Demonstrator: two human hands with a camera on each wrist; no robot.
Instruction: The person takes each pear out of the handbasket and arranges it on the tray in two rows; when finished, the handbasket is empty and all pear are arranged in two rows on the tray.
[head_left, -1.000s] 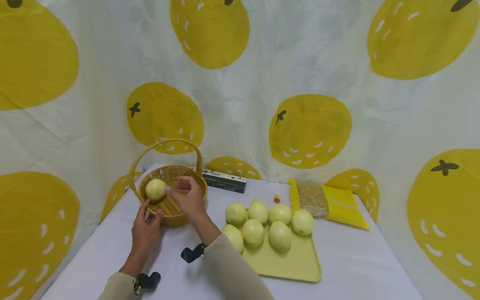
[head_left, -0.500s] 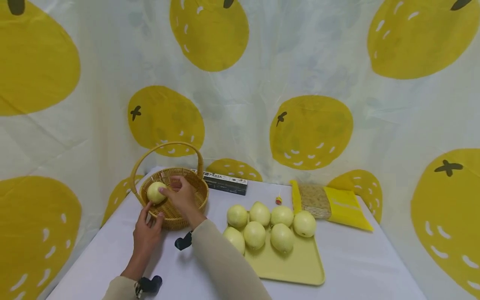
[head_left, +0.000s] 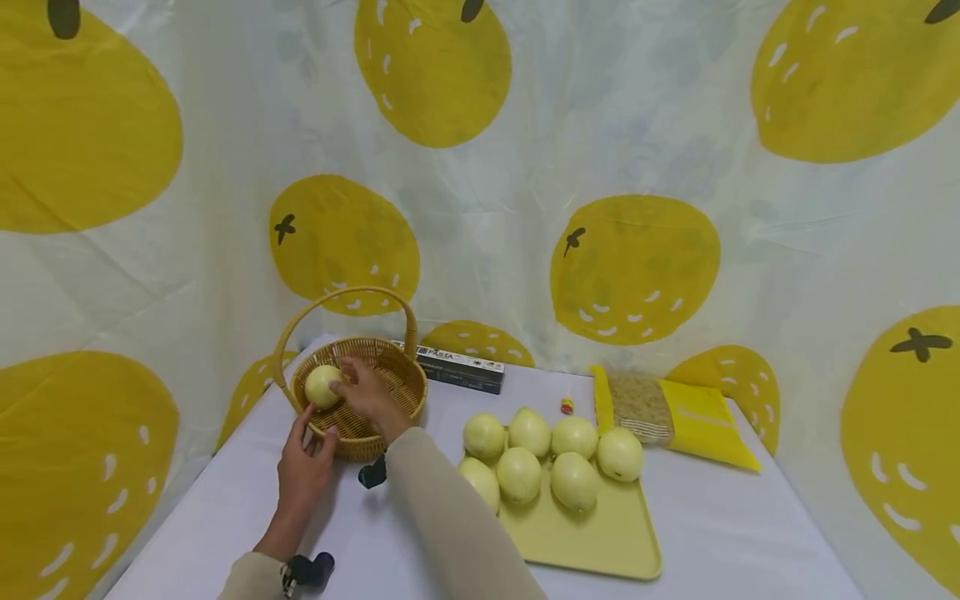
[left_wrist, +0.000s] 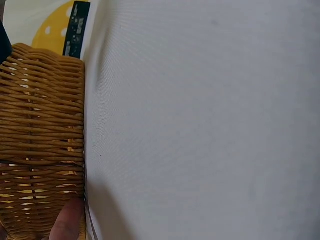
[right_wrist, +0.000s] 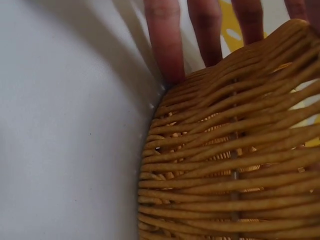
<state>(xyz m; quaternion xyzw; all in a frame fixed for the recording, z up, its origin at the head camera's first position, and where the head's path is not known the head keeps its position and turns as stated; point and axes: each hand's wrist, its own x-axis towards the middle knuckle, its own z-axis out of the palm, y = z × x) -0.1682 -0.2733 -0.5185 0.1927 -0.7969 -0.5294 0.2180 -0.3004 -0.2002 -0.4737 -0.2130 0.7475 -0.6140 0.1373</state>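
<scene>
One round pale yellow-green fruit (head_left: 323,387) sits inside a brown wicker basket (head_left: 407,384), against its left wall. My right hand (head_left: 369,395) reaches over the basket, its thumb overlapping the fruit's right side and its other fingers just beyond. At the front left of the basket, my left hand (head_left: 306,468) touches the outside with its fingers near the rim. The left wrist view shows a fingertip (left_wrist: 69,220) low on the woven wall. In the right wrist view, several extended fingers (right_wrist: 165,42) reach the basket's outer side.
Several similar fruits (head_left: 576,482) lie on a yellow tray (head_left: 600,546) to the right. A black-and-white pasta box (head_left: 459,371) stands behind the basket. A yellow bag (head_left: 705,423) and a small lollipop (head_left: 567,406) lie at the back.
My right hand has moved in closer to the fruit, its thumb now overlapping it. My left hand stays at the basket's front left. The head view has shifted slightly.
</scene>
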